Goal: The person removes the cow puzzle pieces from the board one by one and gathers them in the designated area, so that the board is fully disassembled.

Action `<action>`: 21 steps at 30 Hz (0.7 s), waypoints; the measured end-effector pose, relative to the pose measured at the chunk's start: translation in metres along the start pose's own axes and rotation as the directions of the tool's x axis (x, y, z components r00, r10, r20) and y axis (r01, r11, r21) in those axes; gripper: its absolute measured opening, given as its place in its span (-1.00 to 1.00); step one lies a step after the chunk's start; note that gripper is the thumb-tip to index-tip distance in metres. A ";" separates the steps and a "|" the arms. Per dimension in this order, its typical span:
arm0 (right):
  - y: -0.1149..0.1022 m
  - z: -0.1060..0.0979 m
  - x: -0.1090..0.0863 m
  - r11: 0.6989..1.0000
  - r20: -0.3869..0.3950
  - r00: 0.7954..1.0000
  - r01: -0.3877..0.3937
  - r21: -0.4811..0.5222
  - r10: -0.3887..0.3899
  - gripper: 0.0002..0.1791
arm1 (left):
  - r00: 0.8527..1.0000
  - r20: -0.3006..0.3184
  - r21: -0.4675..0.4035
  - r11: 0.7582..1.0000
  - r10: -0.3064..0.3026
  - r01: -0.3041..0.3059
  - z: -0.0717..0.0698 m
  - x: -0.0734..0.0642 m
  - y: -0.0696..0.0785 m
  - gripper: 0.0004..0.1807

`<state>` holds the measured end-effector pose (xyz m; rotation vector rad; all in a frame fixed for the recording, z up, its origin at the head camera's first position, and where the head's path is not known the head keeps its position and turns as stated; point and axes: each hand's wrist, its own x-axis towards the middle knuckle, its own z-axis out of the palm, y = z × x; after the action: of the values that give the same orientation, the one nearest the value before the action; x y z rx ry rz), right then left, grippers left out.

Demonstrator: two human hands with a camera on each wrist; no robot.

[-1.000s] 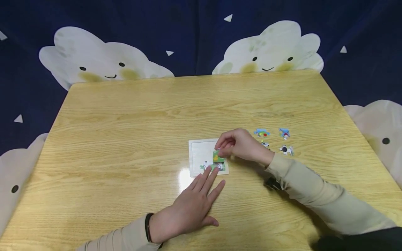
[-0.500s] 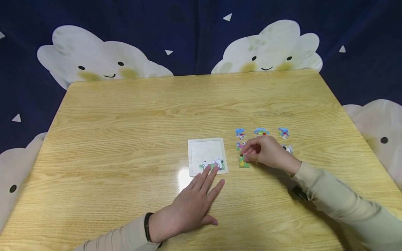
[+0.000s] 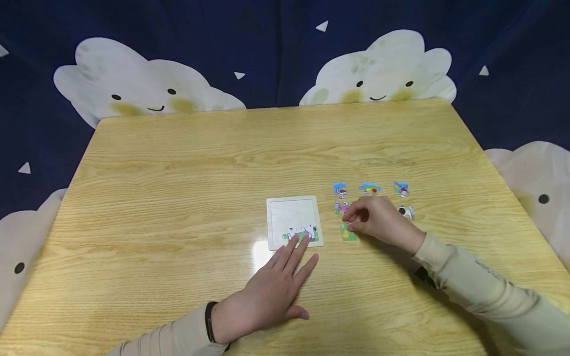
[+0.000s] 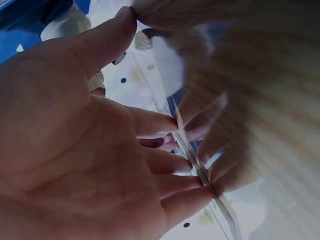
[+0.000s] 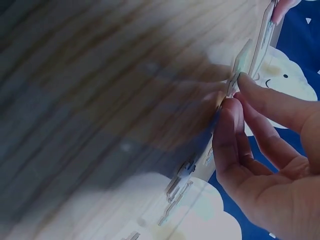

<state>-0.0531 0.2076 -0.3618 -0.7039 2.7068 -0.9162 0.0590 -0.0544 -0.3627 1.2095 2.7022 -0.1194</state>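
A white puzzle tray [image 3: 291, 210] lies on the table, with joined puzzle pieces [image 3: 307, 230] of a white animal on green along its lower right. My left hand [image 3: 267, 299] lies with fingers extended, its middle fingertips resting on these pieces and the tray's near edge. To the right of the tray, my right hand [image 3: 385, 222] pinches a green puzzle piece [image 3: 348, 233] with a yellow figure between thumb and fingers. In the right wrist view the piece [image 5: 242, 60] stands out past the thumb tip, close over the table.
Several loose puzzle pieces lie right of the tray: a blue one [image 3: 340, 189], a pink one [image 3: 340, 206], a blue-green one [image 3: 370, 188], a blue one with red [image 3: 402, 188] and a black-and-white one [image 3: 406, 212]. My right hand covers part of this group. A dark cloud-print cloth [image 3: 276, 49] hangs behind the table.
My right hand has carried the green puzzle piece from above the tray to the table at its right, then shifted it slightly further right. My left hand has stayed in place.
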 end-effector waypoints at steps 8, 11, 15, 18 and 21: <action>-0.004 -0.002 0.002 1.000 -0.007 1.000 0.018 0.001 -0.018 -0.88 | 1.000 -0.029 0.025 1.000 0.000 0.001 0.002 -0.001 0.001 0.09; -0.008 -0.002 0.007 0.999 -0.007 0.999 0.038 0.027 -0.038 -0.87 | 0.999 -0.035 0.036 0.999 -0.002 0.003 0.001 -0.001 0.001 0.09; -0.016 0.000 0.016 0.995 0.007 0.998 0.069 0.070 -0.070 -0.86 | 0.999 -0.039 0.034 0.999 -0.001 0.003 0.001 -0.001 0.001 0.09; -0.024 0.004 0.023 0.991 0.022 0.995 0.091 0.093 -0.094 -0.87 | 0.999 -0.037 0.013 1.000 0.000 0.000 0.000 0.000 0.002 0.08; -0.034 0.009 0.031 0.987 0.042 0.991 0.119 0.112 -0.124 -0.88 | 0.999 -0.034 0.004 1.000 0.014 -0.014 -0.002 0.002 0.004 0.06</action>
<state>-0.0643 0.1641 -0.3492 -0.8640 2.5724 -1.0523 0.0599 -0.0501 -0.3610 1.2426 2.7233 -0.1028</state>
